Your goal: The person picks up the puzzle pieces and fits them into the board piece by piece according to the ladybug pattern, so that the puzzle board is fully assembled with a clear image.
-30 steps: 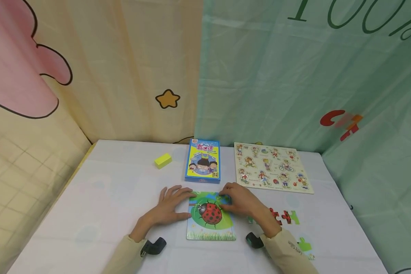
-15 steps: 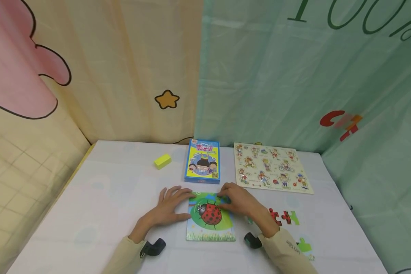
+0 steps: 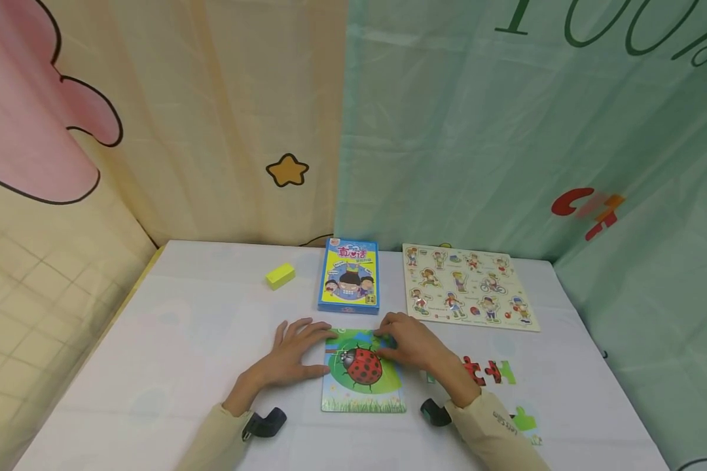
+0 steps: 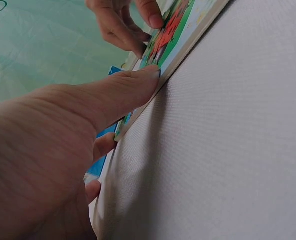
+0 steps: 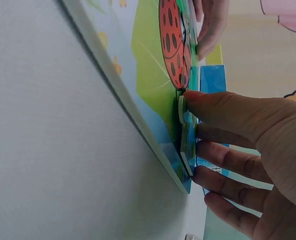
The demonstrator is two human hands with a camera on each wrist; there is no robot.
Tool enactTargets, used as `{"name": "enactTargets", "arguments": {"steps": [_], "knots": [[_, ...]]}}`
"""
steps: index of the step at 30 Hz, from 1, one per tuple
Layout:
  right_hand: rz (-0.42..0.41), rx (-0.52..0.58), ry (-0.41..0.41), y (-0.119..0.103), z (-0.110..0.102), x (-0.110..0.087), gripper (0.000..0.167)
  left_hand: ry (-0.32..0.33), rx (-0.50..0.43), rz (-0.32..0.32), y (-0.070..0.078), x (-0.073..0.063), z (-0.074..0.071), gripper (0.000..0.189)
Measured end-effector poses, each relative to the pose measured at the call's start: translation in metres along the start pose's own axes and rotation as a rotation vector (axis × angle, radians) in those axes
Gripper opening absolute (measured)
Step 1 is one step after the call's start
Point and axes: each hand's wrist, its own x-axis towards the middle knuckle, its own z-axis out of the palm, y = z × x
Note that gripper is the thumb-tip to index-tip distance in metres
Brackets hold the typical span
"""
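A ladybug jigsaw puzzle (image 3: pixel 362 403) lies flat on the white table, between both hands. My left hand (image 3: pixel 294 356) steadies it, fingers spread, with the thumb on the left edge and a fingertip at the upper left corner. At the upper right part, my right hand (image 3: pixel 415 343) pinches a puzzle piece (image 5: pixel 186 150) between thumb and fingers. In the right wrist view that piece is tilted, one side raised above the board. From the head view the right hand mostly hides it. Several loose puzzle pieces (image 3: pixel 472 370) lie right of the board, partly behind the right forearm.
A blue and yellow box (image 3: pixel 349 278) stands just beyond the puzzle. To its left is a small yellow block (image 3: pixel 280 277). A board with cartoon figures (image 3: pixel 468 286) lies at the back right. Curtains (image 3: pixel 448 131) hang behind the table (image 3: pixel 171 366).
The right hand has shifted very slightly left over the puzzle's upper right part, keeping its pinch. The left hand and the board stay in place.
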Motion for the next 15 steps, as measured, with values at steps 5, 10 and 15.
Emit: {"name": "enactTargets", "arguments": {"steps": [5, 10, 15], "knots": [[0.003, -0.006, 0.001, -0.0012, -0.0003, -0.0008, 0.039, -0.004, 0.0, -0.01, -0.0011, 0.0012, 0.0009, 0.058], [0.003, -0.025, -0.001, -0.0007, 0.0016, -0.0029, 0.038, -0.007, -0.011, -0.013, -0.0005, 0.0004, 0.0015, 0.058], [-0.003, -0.036, 0.001, -0.0017, 0.0008, -0.0021, 0.037, 0.0, -0.003, -0.013, -0.0002, -0.0002, 0.0009, 0.057]]}}
